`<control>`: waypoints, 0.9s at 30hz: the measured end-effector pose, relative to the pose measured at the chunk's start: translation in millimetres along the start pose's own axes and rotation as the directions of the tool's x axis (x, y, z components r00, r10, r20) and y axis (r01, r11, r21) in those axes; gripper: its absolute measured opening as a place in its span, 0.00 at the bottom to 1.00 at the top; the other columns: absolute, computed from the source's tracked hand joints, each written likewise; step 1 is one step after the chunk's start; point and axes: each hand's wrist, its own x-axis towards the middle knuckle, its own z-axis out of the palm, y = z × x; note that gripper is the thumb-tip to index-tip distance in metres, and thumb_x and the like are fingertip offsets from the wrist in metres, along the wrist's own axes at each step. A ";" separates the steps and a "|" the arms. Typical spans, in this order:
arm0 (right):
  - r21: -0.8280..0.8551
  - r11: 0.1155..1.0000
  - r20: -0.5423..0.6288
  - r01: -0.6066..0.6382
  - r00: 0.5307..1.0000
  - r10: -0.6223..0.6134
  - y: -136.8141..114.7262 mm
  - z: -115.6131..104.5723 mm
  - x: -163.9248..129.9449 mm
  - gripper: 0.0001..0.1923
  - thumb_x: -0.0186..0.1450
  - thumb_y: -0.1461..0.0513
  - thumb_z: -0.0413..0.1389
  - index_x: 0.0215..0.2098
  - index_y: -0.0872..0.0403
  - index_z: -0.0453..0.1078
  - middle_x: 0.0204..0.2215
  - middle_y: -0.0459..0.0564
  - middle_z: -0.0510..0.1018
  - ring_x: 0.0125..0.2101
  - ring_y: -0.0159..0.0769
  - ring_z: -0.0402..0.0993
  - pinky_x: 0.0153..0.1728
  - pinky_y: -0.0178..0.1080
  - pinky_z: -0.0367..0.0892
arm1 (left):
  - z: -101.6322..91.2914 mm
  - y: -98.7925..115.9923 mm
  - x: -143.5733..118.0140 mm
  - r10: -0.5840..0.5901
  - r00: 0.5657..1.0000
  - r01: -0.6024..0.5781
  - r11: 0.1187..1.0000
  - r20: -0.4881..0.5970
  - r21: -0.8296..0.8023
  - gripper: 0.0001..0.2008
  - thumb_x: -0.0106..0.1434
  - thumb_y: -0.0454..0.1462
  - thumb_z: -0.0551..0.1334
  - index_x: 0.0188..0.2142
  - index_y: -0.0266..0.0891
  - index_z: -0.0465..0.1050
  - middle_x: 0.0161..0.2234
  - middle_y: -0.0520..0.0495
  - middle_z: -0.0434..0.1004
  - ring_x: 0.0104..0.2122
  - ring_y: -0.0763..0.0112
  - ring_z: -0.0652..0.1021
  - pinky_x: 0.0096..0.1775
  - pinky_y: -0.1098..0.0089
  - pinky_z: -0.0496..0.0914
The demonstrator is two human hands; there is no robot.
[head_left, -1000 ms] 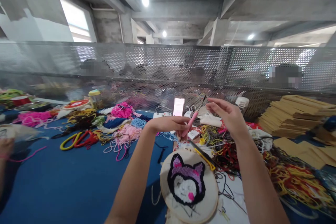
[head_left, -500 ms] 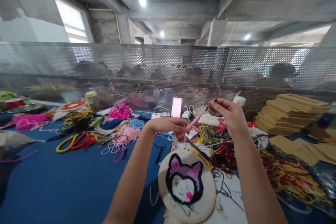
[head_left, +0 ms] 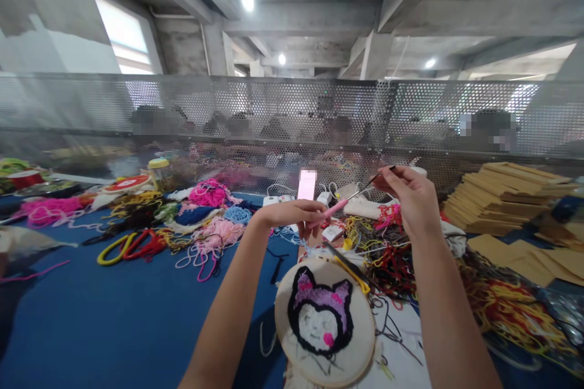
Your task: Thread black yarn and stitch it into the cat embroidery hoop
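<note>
My left hand (head_left: 294, 214) is closed around a pink-handled punch needle (head_left: 336, 208), whose metal shaft points up and to the right. Beyond the shaft's end, my right hand (head_left: 407, 187) pinches a thin dark strand of yarn (head_left: 378, 176) between thumb and fingers. Whether the strand runs through the needle is too small to tell. Below both hands lies an embroidery hoop (head_left: 285, 340) with cream cloth. It bears a tufted face (head_left: 319, 319) with a black outline, a purple cap and a pink cheek. A pair of yellow-handled snips (head_left: 362, 284) rests at the hoop's upper right edge.
Tangled yarn (head_left: 219, 232) lies left on the blue table (head_left: 114, 328), near scissors with yellow and red handles (head_left: 125, 249). More yarn (head_left: 515, 310) and stacked brown envelopes (head_left: 493, 194) stand right. A lit phone (head_left: 307, 185) leans ahead, before a perforated metal screen (head_left: 274, 94).
My right hand has moved a little right and up, away from my left hand, with the dark strand. The punch needle has shifted slightly right and up, and more of its metal shaft shows.
</note>
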 end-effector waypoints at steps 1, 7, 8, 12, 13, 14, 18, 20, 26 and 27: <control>0.004 1.000 -0.013 0.006 1.000 -0.006 0.1 -0.5 0.3 0.09 0.54 0.56 0.60 0.29 0.53 0.72 0.24 0.46 0.77 0.26 0.34 0.74 0.35 0.41 0.72 | -1.0 -1.9 1.1 0.003 1.000 -0.002 1.000 -0.021 0.010 0.14 0.63 0.44 0.51 0.42 0.40 0.67 0.28 0.49 0.70 0.23 0.77 0.71 0.26 0.74 0.65; -0.016 0.999 -0.027 0.041 0.999 -0.041 3.1 -3.9 2.2 0.10 0.55 0.55 0.59 0.31 0.52 0.71 0.26 0.47 0.77 0.29 0.36 0.75 0.38 0.44 0.71 | -6.2 -11.8 6.3 0.043 0.989 -0.037 0.998 -0.140 0.047 0.15 0.63 0.45 0.52 0.42 0.39 0.68 0.26 0.51 0.67 0.23 0.78 0.65 0.25 0.75 0.60; -0.017 0.999 -0.031 0.049 0.998 -0.049 3.8 -4.4 2.5 0.10 0.55 0.55 0.59 0.31 0.53 0.70 0.26 0.48 0.77 0.29 0.36 0.75 0.38 0.44 0.71 | -6.5 -12.4 6.8 0.044 0.987 -0.037 0.998 -0.157 0.046 0.15 0.63 0.46 0.52 0.41 0.39 0.68 0.25 0.51 0.66 0.22 0.78 0.64 0.25 0.75 0.59; -0.006 0.998 -0.046 0.058 0.997 -0.059 5.6 -5.4 3.3 0.09 0.56 0.56 0.59 0.30 0.52 0.70 0.26 0.47 0.76 0.29 0.35 0.75 0.39 0.44 0.71 | -6.8 -14.3 8.3 0.036 0.984 -0.031 0.999 -0.172 0.030 0.15 0.62 0.47 0.52 0.39 0.39 0.68 0.24 0.52 0.65 0.21 0.78 0.63 0.24 0.75 0.58; 0.003 0.998 -0.050 0.057 0.997 -0.057 5.8 -5.4 3.5 0.08 0.55 0.56 0.59 0.30 0.52 0.70 0.26 0.47 0.76 0.29 0.35 0.75 0.38 0.44 0.71 | -6.9 -15.1 8.6 0.036 0.986 -0.033 0.999 -0.160 0.023 0.15 0.62 0.47 0.52 0.40 0.39 0.67 0.25 0.52 0.66 0.21 0.78 0.62 0.24 0.75 0.57; 0.013 0.998 -0.053 0.056 0.997 -0.056 6.0 -5.4 3.6 0.08 0.55 0.56 0.59 0.30 0.52 0.70 0.26 0.47 0.76 0.28 0.35 0.75 0.38 0.44 0.71 | -7.1 -16.2 8.9 0.036 0.988 -0.034 0.999 -0.148 0.017 0.15 0.62 0.47 0.51 0.40 0.39 0.67 0.25 0.51 0.66 0.21 0.78 0.62 0.24 0.75 0.57; 0.040 0.997 -0.064 0.059 0.996 -0.057 6.9 -5.2 4.5 0.08 0.54 0.57 0.60 0.29 0.53 0.71 0.24 0.46 0.76 0.27 0.34 0.74 0.37 0.42 0.71 | -8.6 -20.9 10.2 0.034 0.993 -0.034 0.999 -0.114 0.000 0.15 0.63 0.45 0.51 0.41 0.39 0.67 0.26 0.50 0.67 0.21 0.78 0.63 0.24 0.74 0.58; 0.033 0.997 -0.062 0.064 0.996 -0.062 7.8 -5.1 4.9 0.08 0.54 0.57 0.60 0.30 0.53 0.71 0.24 0.46 0.76 0.27 0.33 0.74 0.37 0.41 0.71 | -9.3 -22.4 10.9 0.033 0.994 -0.034 0.999 -0.106 -0.011 0.14 0.63 0.45 0.51 0.40 0.39 0.67 0.26 0.50 0.67 0.21 0.78 0.63 0.24 0.74 0.58; 0.009 0.999 -0.034 0.038 0.999 -0.038 8.9 -4.4 4.5 0.08 0.54 0.57 0.60 0.30 0.52 0.72 0.24 0.46 0.76 0.27 0.34 0.74 0.37 0.43 0.70 | -8.9 -21.0 10.2 0.012 0.995 -0.011 1.000 -0.097 0.006 0.14 0.63 0.44 0.51 0.40 0.38 0.67 0.26 0.50 0.68 0.22 0.79 0.65 0.25 0.75 0.60; 0.010 0.999 -0.031 0.034 0.999 -0.033 8.7 -3.9 4.3 0.08 0.54 0.57 0.61 0.30 0.52 0.72 0.24 0.46 0.76 0.27 0.34 0.74 0.37 0.43 0.70 | -8.6 -20.6 9.7 0.008 0.996 -0.007 1.000 -0.094 0.008 0.14 0.63 0.44 0.52 0.40 0.38 0.67 0.27 0.50 0.68 0.22 0.78 0.66 0.25 0.75 0.61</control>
